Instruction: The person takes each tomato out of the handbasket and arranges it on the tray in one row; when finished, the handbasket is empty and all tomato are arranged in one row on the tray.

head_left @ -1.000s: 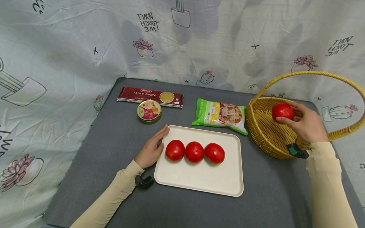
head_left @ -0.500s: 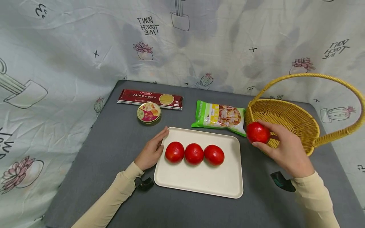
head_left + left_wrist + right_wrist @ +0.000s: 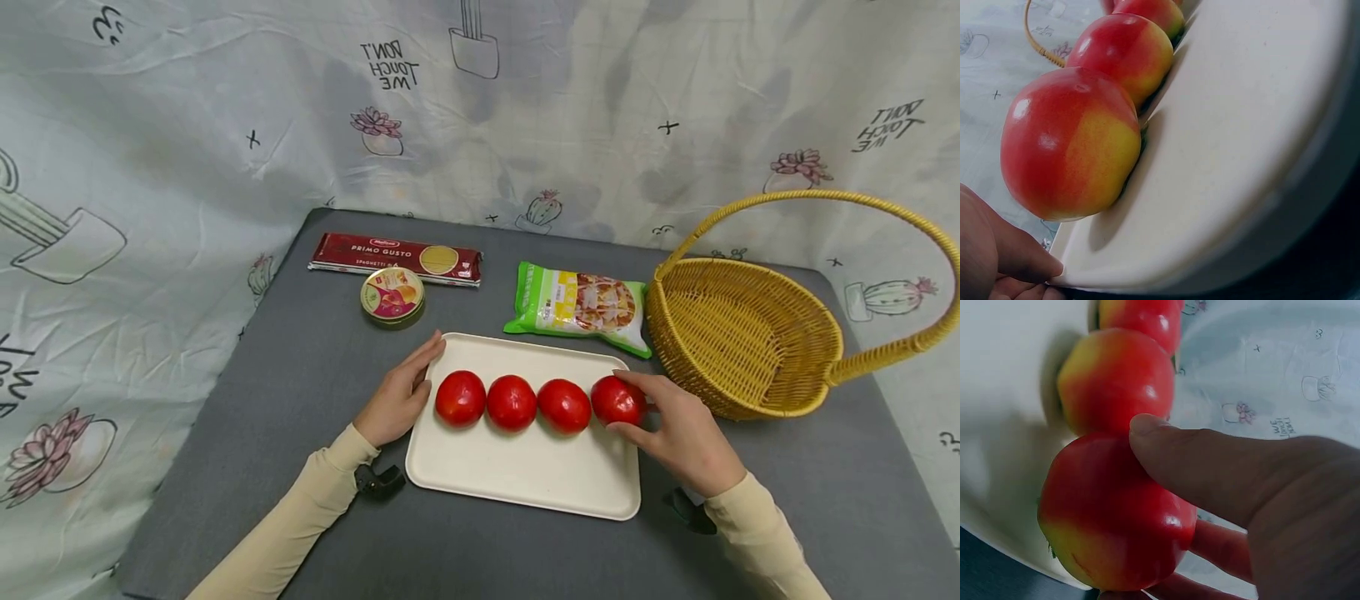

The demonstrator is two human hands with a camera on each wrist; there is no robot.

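Observation:
A cream tray holds a row of red tomatoes with yellow patches, among them one at the left end and two in the middle. My left hand holds the tray's left edge near the far corner; in the left wrist view its thumb touches the rim. My right hand grips the rightmost tomato at the tray's right edge, with the thumb on the near side. This tomato touches its neighbour in the right wrist view. Some right fingers are partly hidden behind it.
A yellow wicker basket with a tall handle stands at the right. Behind the tray lies a green food packet. A spaghetti pack and a round tin are at the back left, near the patterned cloth.
My right hand has brought a tomato out of the basket, leftward and down to the right end of the row on the tray. My left hand has stayed at the tray's edge.

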